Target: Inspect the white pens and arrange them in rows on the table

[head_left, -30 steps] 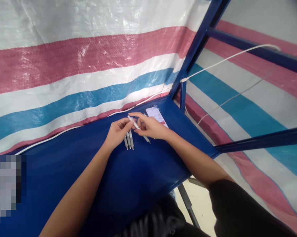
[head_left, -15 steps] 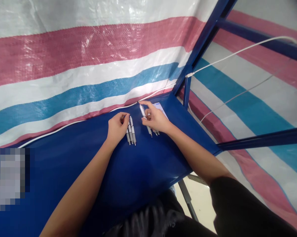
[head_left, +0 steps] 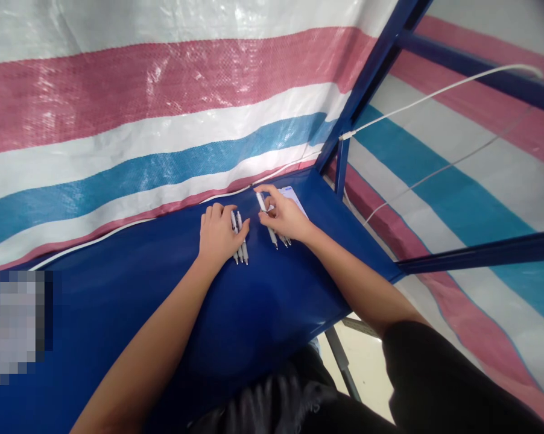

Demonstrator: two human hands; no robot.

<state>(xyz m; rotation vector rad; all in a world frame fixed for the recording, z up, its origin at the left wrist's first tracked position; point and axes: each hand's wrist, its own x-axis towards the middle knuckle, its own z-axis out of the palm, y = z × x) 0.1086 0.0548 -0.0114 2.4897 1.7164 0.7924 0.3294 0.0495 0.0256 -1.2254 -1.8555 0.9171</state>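
Several white-and-grey pens [head_left: 244,254] lie side by side on the blue tabletop [head_left: 254,313], their tips toward me. My left hand [head_left: 218,235] rests over their left side, fingers apart and the thumb reaching across them. To the right, my right hand [head_left: 290,217] grips a similar pen [head_left: 260,202] between thumb and fingers, its index finger at the pen's top end. The tips of other pens [head_left: 287,242] show beneath that hand, which hides most of their bodies. A white item with blue print [head_left: 292,194], flat on the table, is partly covered by the right hand.
Striped plastic sheeting [head_left: 163,126] rises behind the table. A white cable [head_left: 100,235] runs along the back edge, and another cable [head_left: 435,94] hangs at the right. Blue metal frame bars [head_left: 480,250] stand to the right. A pixelated patch covers the left side.
My left hand has opened from a pinch beside the left pens, its thumb now lying across them. My right hand keeps its grip on the pen, almost unmoved.
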